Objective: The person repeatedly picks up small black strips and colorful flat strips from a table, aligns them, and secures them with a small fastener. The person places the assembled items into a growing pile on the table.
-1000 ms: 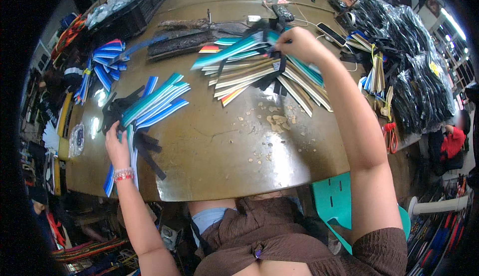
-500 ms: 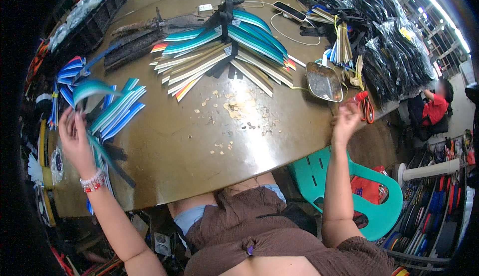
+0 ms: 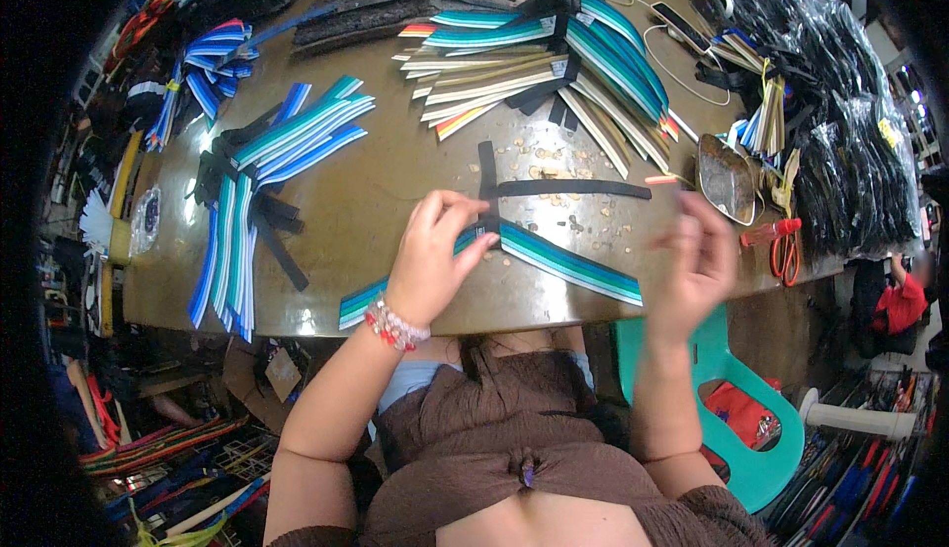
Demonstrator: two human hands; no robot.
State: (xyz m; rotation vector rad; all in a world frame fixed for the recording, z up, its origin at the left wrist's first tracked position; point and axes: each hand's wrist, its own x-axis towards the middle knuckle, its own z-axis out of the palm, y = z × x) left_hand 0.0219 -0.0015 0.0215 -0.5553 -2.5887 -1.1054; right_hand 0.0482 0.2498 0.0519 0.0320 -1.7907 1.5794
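A teal, green and white striped strap (image 3: 568, 262) with black webbing pieces (image 3: 573, 188) joined at its middle lies across the near part of the table. My left hand (image 3: 427, 255), with a beaded bracelet at its wrist, pinches it near the joint between thumb and fingers. That hand covers part of the strap's left half. My right hand (image 3: 697, 255) is raised to the right of the strap, fingers curled and blurred by motion. A small orange-and-white thing (image 3: 660, 180) shows by its fingertips, too smeared to name.
Bundled striped straps (image 3: 568, 48) lie at the far middle, with more straps (image 3: 232, 241) at left. Small tan scraps (image 3: 554, 167) are scattered mid-table. At right are a metal scoop (image 3: 727, 176), a red-capped bottle (image 3: 771, 233), orange-handled scissors (image 3: 785, 260) and plastic-wrapped black goods (image 3: 860, 171).
My left hand has brought one teal striped strap from the left pile to the middle near edge. My right hand has come away from the red-capped bottle. The view has shifted.
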